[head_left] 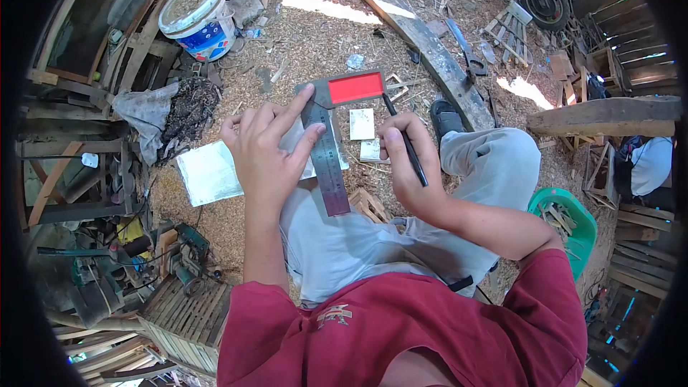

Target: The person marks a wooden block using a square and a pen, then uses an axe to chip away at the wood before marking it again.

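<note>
Pressure from the left hand [269, 147], fingers spread flat on the try square [331, 140] across the lap, should stay firm so its steel blade cannot slip while the right hand [407, 165], fingers pinched on the pencil [405, 140], marks beside it.

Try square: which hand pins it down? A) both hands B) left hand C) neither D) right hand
B: the left hand lies spread over the try square with its fingers on the steel blade, while the right hand holds a pencil beside it.
</note>
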A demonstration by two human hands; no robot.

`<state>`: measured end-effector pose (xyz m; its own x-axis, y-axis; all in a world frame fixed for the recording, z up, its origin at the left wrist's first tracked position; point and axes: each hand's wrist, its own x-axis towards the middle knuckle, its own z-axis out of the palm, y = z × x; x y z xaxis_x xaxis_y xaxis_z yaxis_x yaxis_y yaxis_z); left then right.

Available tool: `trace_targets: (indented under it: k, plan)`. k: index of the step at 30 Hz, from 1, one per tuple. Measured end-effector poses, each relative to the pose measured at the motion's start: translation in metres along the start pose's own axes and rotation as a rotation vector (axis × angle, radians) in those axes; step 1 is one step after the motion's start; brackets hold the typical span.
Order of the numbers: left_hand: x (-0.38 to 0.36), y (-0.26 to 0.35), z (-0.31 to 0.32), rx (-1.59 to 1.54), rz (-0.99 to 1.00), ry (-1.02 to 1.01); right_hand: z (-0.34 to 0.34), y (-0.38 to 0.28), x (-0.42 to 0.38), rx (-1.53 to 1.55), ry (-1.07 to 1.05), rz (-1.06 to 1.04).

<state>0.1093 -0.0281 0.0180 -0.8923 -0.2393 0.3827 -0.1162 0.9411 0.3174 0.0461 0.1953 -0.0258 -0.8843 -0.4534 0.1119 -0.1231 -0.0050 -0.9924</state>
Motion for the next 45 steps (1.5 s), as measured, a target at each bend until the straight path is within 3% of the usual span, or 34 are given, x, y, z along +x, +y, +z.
trace_targets:
  k: [4,7,8,15,25,45]
  plan:
    - [0.0,-0.001,-0.001,-0.006,-0.024,0.0,0.007,0.008,-0.011,0.088,0.129,-0.154]
    - [0.0,-0.002,-0.001,-0.017,-0.018,0.011,0.006,0.016,-0.012,0.041,0.079,-0.075]
    - [0.0,-0.002,-0.001,-0.013,-0.02,0.014,0.005,0.014,-0.015,0.069,0.029,0.037]
    - [0.0,-0.001,-0.002,-0.022,-0.022,0.005,0.009,0.009,-0.025,-0.04,-0.346,0.169]
    - [0.0,0.0,-0.001,-0.012,-0.022,-0.004,0.011,0.011,-0.024,-0.113,-0.387,-0.012]
    - [0.001,0.001,-0.001,0.002,-0.009,-0.006,0.008,0.008,-0.021,-0.131,-0.43,0.017]
